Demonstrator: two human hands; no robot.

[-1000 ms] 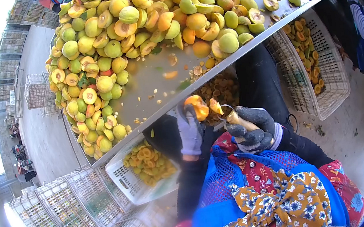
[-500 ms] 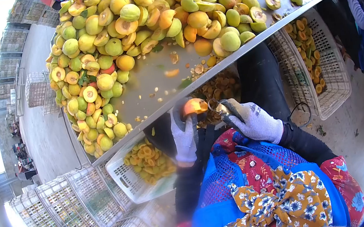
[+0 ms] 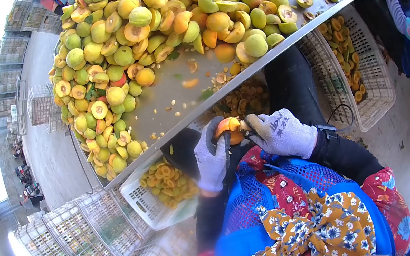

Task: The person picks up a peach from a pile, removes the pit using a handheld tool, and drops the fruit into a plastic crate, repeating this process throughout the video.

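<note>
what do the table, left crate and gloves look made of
Table: likely stainless steel, smooth and satiny, judging by its grey sheen and bright straight edge.
Left crate: probably white moulded plastic, from its slotted walls.
Gloves: matte pale knit fabric, by the soft texture; darker areas may be rubber-coated.

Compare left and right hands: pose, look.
The left hand grips the orange-fleshed fruit; the right hand is beside it, its grip hidden. The right hand's back shows dark writing; the left hand shows none. Both are pale-gloved, darker at the fingers.
</note>
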